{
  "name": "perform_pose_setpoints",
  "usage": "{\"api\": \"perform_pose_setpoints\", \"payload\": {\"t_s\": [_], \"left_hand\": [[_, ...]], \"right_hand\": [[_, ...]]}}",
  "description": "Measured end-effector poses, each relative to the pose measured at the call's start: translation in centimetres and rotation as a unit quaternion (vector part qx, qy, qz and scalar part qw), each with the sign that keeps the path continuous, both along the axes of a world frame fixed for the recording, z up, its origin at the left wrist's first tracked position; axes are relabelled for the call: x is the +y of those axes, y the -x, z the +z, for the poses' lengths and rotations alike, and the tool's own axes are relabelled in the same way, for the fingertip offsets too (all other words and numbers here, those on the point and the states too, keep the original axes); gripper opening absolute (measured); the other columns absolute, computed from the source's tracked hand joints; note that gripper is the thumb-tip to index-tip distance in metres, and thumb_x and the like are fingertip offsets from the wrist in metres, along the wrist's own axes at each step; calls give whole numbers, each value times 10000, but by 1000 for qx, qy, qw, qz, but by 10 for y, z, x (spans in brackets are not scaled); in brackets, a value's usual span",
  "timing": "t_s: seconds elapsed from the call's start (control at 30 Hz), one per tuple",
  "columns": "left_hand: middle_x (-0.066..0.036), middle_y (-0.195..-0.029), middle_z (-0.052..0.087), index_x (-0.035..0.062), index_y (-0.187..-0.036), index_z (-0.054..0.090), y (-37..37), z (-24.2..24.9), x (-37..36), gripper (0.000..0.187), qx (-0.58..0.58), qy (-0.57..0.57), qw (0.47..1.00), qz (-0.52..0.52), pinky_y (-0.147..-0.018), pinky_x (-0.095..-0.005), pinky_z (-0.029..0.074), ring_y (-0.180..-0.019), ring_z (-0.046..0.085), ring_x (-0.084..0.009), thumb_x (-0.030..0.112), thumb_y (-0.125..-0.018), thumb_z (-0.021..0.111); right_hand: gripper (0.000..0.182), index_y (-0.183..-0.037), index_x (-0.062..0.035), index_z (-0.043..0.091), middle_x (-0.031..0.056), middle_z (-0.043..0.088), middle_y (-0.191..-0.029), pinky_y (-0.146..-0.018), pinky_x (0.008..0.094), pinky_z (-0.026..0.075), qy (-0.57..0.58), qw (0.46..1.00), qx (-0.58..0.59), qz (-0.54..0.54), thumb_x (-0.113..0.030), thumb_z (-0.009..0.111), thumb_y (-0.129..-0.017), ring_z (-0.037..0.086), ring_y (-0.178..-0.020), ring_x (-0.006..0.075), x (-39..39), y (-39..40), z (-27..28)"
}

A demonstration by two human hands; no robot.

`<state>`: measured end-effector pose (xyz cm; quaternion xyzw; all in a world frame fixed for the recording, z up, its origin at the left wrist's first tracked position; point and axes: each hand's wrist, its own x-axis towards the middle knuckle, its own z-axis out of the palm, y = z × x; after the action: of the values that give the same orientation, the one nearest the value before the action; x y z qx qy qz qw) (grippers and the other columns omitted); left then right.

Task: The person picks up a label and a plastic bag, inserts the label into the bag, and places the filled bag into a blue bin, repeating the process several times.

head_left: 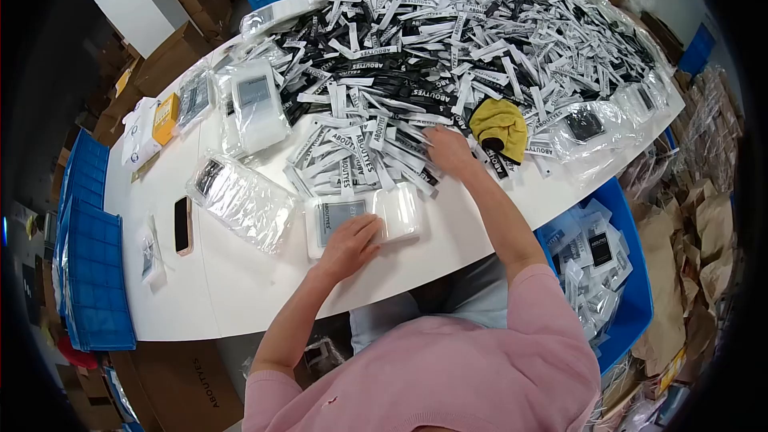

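My left hand point(350, 248) lies on a stack of clear plastic bags point(400, 214) with a grey printed label, close to the table's front edge. Its fingers are stretched across the top bag. My right hand point(450, 152) reaches to the near edge of the pile, touching black and white printed strips point(408, 144); its fingertips are partly hidden, so whether it grips one cannot be told. A loose group of white strips point(352, 148) lettered ABOUTYES is spread just behind the bag stack. Right of my right hand sits a crumpled yellow cloth point(500, 124).
A large heap of strips point(496, 40) covers the table's far side. To the left lie more clear bags point(248, 204), a phone point(183, 226) and a yellow box point(166, 118). Blue crates point(96, 272) stand at the left; a blue bin point(632, 312) of filled bags is below right.
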<state>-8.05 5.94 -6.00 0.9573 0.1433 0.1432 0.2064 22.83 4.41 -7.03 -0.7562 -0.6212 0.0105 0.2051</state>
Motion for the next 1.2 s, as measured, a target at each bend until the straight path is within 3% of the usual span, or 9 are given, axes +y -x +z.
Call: {"api": "perform_pose_setpoints", "payload": {"t_s": [0.17, 0.37, 0.43, 0.53, 0.67, 0.83, 0.97, 1.13, 1.2], "left_hand": [[-140, -1211, 519, 36, -1168, 518, 7, -10, -3, 421, -61, -52, 997, -5, -971, -412, 375, -1133, 484, -306, 127, -772, 627], [-146, -1140, 562, 30, -1159, 522, 8, -16, -2, 359, -99, -42, 994, 16, -947, -413, 403, -1093, 519, -307, 46, -802, 555], [-148, -1129, 567, 27, -1156, 522, 8, -16, -2, 355, -109, -37, 993, 24, -941, -411, 410, -1082, 525, -311, 28, -801, 543], [-152, -1115, 574, 21, -1149, 523, 11, -17, -2, 352, -119, -28, 992, 35, -928, -406, 423, -1063, 535, -318, -2, -797, 524], [-161, -1091, 580, 12, -1131, 531, 7, -13, -4, 343, -131, -20, 990, 51, -895, -397, 447, -1017, 551, -330, -13, -789, 522], [-174, -1068, 583, 15, -1132, 539, 7, -20, -3, 342, -150, 10, 986, 76, -844, -398, 468, -964, 564, -337, 6, -790, 531], [-179, -1029, 597, 30, -1148, 542, 6, -14, -6, 328, -133, 102, 978, 127, -764, -389, 482, -876, 587, -337, 42, -820, 532], [-179, -949, 605, 18, -1143, 541, -5, -5, -1, 292, -139, 167, 959, 182, -699, -371, 473, -795, 589, -333, 84, -860, 519], [-175, -909, 605, 10, -1140, 540, -7, -4, 0, 285, -135, 177, 956, 192, -681, -369, 467, -766, 585, -331, 92, -869, 511]], "right_hand": [[239, -855, -10, 621, 187, 592, -742, -684, 423, 462, -69, 964, 253, -44, -238, 556, -821, 588, -749, 352, 14, -16, -2], [199, -871, -56, 622, 147, 620, -907, -737, 433, 486, -65, 997, 30, 41, -225, 591, -770, 595, -857, 335, 55, 10, 6], [216, -836, -36, 609, 151, 621, -908, -753, 427, 487, 106, 991, -68, 41, -220, 615, -721, 598, -870, 327, 72, 16, 17], [289, -876, -31, 620, 174, 634, -893, -754, 425, 491, 152, 988, 40, 10, -260, 610, -700, 605, -853, 347, 63, 9, 43], [212, -844, 3, 584, 78, 599, -650, -453, 245, 463, 83, 860, 503, 5, -194, 592, -767, 567, -508, 107, 19, -5, 39], [374, -1024, -36, 579, 172, 635, -781, -757, 430, 467, 16, 984, 162, -75, -326, 616, -791, 606, -790, 363, -43, 21, 36], [251, -916, -41, 564, 136, 620, -717, -584, 417, 441, -27, 979, 156, -130, -284, 567, -853, 585, -649, 336, -65, 21, 41], [153, -814, -28, 525, -31, 476, -557, -471, 211, 376, -271, 843, 464, -37, -152, 599, -865, 481, -541, 44, -91, 54, -1], [160, -793, -31, 515, -23, 476, -553, -470, 210, 375, -238, 823, 511, -72, -150, 581, -878, 476, -523, 51, -100, 63, -4]]}}
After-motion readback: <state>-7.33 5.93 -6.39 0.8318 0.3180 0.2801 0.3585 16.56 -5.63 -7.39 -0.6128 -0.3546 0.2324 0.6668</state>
